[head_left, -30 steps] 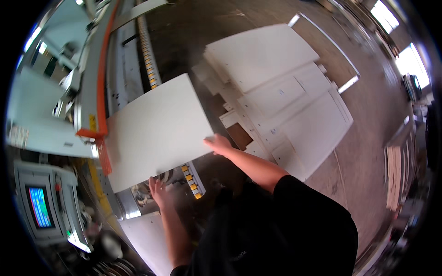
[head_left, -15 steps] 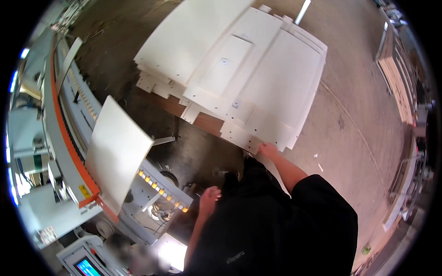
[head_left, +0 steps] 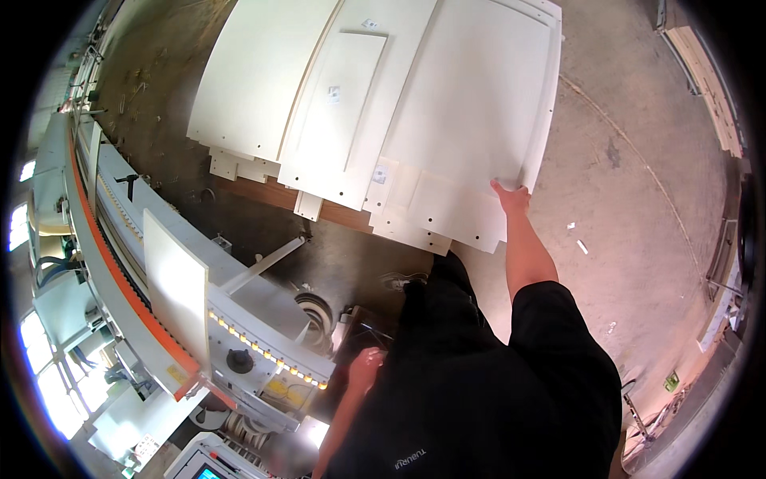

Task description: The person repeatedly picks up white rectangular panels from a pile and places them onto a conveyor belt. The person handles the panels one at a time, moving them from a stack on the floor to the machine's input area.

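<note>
White panel lies upper centre, its long axis running up-frame; my nearer right hand is at its lower right edge, left hand well apart, lower centre; I can't tell either's grip.

The top edge crops the white panels, the lower edge the control console (its screen too), beside a blurred shape.

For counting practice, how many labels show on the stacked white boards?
3: upper label near the picture's top edge, middle label below it, lower label left of the right hand. Others may be hidden.
</note>
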`<state>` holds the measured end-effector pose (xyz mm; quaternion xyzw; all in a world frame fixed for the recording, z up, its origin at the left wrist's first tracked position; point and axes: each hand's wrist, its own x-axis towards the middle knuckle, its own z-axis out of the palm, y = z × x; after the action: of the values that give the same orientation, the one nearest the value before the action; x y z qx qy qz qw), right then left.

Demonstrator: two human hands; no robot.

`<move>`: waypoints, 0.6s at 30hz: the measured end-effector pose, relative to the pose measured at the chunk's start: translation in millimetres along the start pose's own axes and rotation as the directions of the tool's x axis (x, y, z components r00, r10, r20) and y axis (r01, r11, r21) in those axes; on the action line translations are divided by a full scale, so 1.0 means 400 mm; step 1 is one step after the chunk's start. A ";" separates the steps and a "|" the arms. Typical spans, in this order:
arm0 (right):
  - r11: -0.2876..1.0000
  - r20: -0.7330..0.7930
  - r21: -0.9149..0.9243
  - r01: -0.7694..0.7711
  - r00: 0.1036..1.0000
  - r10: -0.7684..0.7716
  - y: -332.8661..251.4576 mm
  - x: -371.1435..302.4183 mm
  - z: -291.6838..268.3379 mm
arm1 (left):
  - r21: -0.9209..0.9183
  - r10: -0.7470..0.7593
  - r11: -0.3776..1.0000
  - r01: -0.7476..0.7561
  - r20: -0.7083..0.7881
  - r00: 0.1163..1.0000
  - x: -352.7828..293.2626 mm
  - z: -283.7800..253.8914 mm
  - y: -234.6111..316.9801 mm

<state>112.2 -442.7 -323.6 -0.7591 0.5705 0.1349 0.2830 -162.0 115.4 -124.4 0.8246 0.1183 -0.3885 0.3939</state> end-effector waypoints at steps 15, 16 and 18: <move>0.989 0.075 0.117 0.087 0.993 -0.096 0.136 0.195 -0.058 | -0.281 -0.264 0.911 0.302 0.166 0.950 0.115 0.055 0.147; 0.991 0.090 0.105 0.081 0.992 -0.090 0.154 0.201 -0.063 | -0.288 -0.268 0.907 0.308 0.171 0.948 0.120 0.046 0.145; 0.988 0.182 0.145 0.051 0.980 -0.077 0.216 0.194 -0.052 | -0.321 -0.285 0.887 0.332 0.184 0.941 0.126 0.030 0.139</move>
<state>52.5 -532.5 -371.8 -0.7395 0.5248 0.1562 0.3917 -107.0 64.0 -135.1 0.6851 0.2884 -0.4726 0.4733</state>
